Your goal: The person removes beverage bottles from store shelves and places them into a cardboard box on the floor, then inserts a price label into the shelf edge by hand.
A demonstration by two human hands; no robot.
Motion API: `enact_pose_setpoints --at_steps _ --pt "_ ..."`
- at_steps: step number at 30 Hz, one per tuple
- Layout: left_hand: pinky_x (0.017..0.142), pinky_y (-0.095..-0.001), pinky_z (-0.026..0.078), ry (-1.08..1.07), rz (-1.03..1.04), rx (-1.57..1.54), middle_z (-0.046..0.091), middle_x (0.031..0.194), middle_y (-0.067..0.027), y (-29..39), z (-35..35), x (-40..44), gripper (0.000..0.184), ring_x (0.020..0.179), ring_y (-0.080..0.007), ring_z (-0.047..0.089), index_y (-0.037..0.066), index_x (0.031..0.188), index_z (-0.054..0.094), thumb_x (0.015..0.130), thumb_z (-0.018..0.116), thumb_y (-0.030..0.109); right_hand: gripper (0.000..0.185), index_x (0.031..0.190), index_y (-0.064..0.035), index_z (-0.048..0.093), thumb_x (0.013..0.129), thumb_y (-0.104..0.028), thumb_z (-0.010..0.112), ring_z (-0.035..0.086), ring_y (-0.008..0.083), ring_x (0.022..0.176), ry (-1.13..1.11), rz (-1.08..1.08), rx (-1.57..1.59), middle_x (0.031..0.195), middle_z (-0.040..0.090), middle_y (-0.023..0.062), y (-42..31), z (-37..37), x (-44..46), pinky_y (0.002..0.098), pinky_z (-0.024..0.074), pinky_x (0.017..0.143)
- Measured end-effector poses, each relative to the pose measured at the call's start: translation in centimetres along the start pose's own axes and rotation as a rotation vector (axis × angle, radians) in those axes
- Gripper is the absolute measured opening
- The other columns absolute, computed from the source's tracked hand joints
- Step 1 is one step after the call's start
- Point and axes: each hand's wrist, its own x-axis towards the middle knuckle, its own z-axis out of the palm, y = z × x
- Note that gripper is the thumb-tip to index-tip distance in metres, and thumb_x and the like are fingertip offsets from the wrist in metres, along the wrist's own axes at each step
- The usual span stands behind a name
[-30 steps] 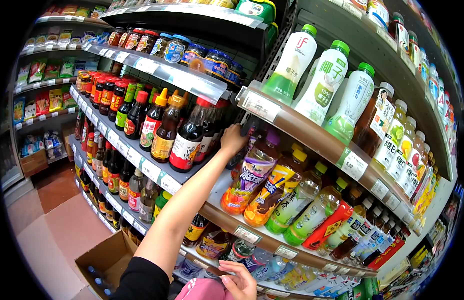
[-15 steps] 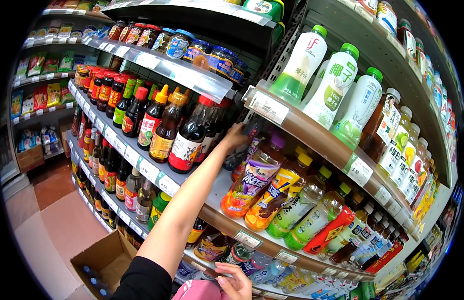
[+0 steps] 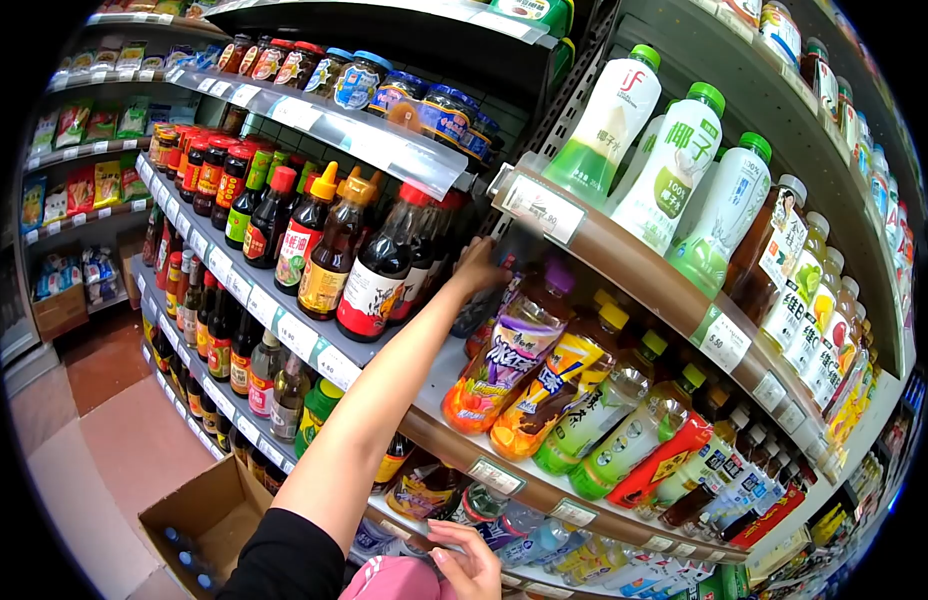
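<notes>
My left hand (image 3: pixel 477 264) reaches deep into the shelf, just left of a purple-capped iced tea bottle (image 3: pixel 514 350). Its fingers are bent around something dark and blurred under the upper shelf edge; what it is I cannot make out. Below that hand, a dark bottle (image 3: pixel 473 318) is partly hidden by the wrist. My right hand (image 3: pixel 467 560) is low at the bottom of the view, in front of the lower bottles. Its fingers are loosely curved and apart, with nothing seen in them. Pink fabric (image 3: pixel 399 580) lies beside it.
Sauce bottles (image 3: pixel 379 275) line the shelf left of my arm. Coconut drinks (image 3: pixel 674 165) stand above the brown shelf edge (image 3: pixel 624 255). More drinks (image 3: pixel 624 430) fill the row to the right. An open cardboard box (image 3: pixel 209 510) with blue-capped bottles sits on the floor.
My left hand has shifted slightly up and to the right, and the dark thing at its fingers has moved too. My right hand has barely moved.
</notes>
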Motion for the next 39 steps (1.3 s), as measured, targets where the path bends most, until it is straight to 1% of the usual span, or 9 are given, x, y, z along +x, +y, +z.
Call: enact_pose_setpoints --at_steps 8,16,19,24,27,28,31,36,39 --pt "0.094 -0.0471 0.049 0.063 0.112 -0.045 0.062 0.116 -0.0191 -0.1 -1.1 -1.1 0.065 0.113 -0.0399 0.058 0.003 0.111 0.056 0.059 0.087 0.028 0.034 0.129 0.0002 0.057 0.096 -0.008 0.063 0.058 0.0147 0.115 0.002 -0.023 0.011 0.125 0.059 0.0062 -0.4 0.6 0.0 0.0272 0.0461 0.094" --pt "0.078 -0.051 0.054 0.214 0.064 0.188 0.069 0.1 -0.0224 6.5 -5.5 -7.4 0.057 0.098 -0.0434 0.066 0.0 0.105 0.055 0.064 0.088 0.023 0.032 0.125 0.0007 0.06 0.095 -0.006 0.063 0.059 0.0144 0.112 -0.012 -0.048 -0.005 0.123 0.058 0.006 -1.1 1.4 -0.4 0.0254 0.0469 0.089" --pt "0.077 -0.0509 0.055 0.239 0.081 0.177 0.069 0.098 -0.0222 7.6 -6.4 -8.5 0.056 0.095 -0.0428 0.067 -0.001 0.105 0.056 0.068 0.087 0.027 0.032 0.126 0.0011 0.06 0.095 -0.006 0.062 0.06 0.0151 0.113 -0.02 -0.068 -0.012 0.124 0.059 0.0064 -1.0 1.3 -0.7 0.0251 0.0476 0.089" --pt "0.076 -0.0489 0.053 0.293 0.282 0.207 0.064 0.101 -0.016 9.0 -7.1 -10.6 0.04 0.095 -0.0387 0.062 0.001 0.098 0.064 0.076 0.081 0.031 0.032 0.126 0.001 0.06 0.095 -0.006 0.062 0.059 0.0147 0.113 -0.017 -0.045 0.01 0.125 0.059 0.0066 -0.7 1.2 -1.1 0.0246 0.0478 0.088" --pt "0.075 -0.046 0.052 0.493 0.362 0.266 0.061 0.1 -0.016 9.4 -7.0 -12.0 0.043 0.087 -0.0396 0.062 0.0 0.102 0.067 0.077 0.081 0.033 0.033 0.127 0.0003 0.06 0.095 -0.006 0.061 0.059 0.0143 0.113 -0.022 -0.029 0.021 0.125 0.059 0.0066 -0.9 1.2 -1.3 0.0243 0.0479 0.087" --pt "0.074 -0.0446 0.051 0.499 0.321 0.283 0.056 0.098 -0.0146 9.7 -7.2 -12.4 0.039 0.084 -0.0378 0.06 0.0 0.099 0.067 0.077 0.081 0.028 0.033 0.127 0.0002 0.06 0.095 -0.007 0.062 0.059 0.0142 0.113 -0.025 -0.023 0.023 0.125 0.06 0.0065 -0.9 1.1 -1.4 0.0243 0.0477 0.087" --pt "0.073 -0.0451 0.051 0.412 0.249 0.233 0.055 0.096 -0.0147 10.7 -8.3 -13.3 0.036 0.085 -0.0383 0.061 0.002 0.1 0.068 0.075 0.082 0.024 0.033 0.127 0.0 0.06 0.094 -0.008 0.062 0.058 0.0139 0.113 -0.031 -0.012 0.022 0.126 0.06 0.0064 -1.0 0.9 -1.5 0.0245 0.0472 0.088" --pt "0.074 -0.0486 0.052 0.351 0.242 0.232 0.058 0.099 -0.0161 12.7 -9.7 -14.7 0.028 0.092 -0.042 0.064 0.002 0.094 0.064 0.07 0.078 0.007 0.034 0.126 -0.0002 0.06 0.094 -0.01 0.063 0.058 0.0139 0.112 -0.039 0.032 0.027 0.127 0.06 0.0062 -1.5 1.1 -1.9 0.0251 0.0461 0.09" --pt "0.076 -0.0485 0.052 0.305 0.206 0.299 0.06 0.098 -0.0161 12.6 -10.6 -15.2 0.031 0.092 -0.0419 0.064 0.002 0.094 0.064 0.068 0.08 0.008 0.033 0.125 -0.0004 0.061 0.094 -0.011 0.063 0.058 0.014 0.112 -0.032 -0.002 0.03 0.127 0.06 0.0064 -1.5 1.3 -2.1 0.0252 0.0462 0.09"
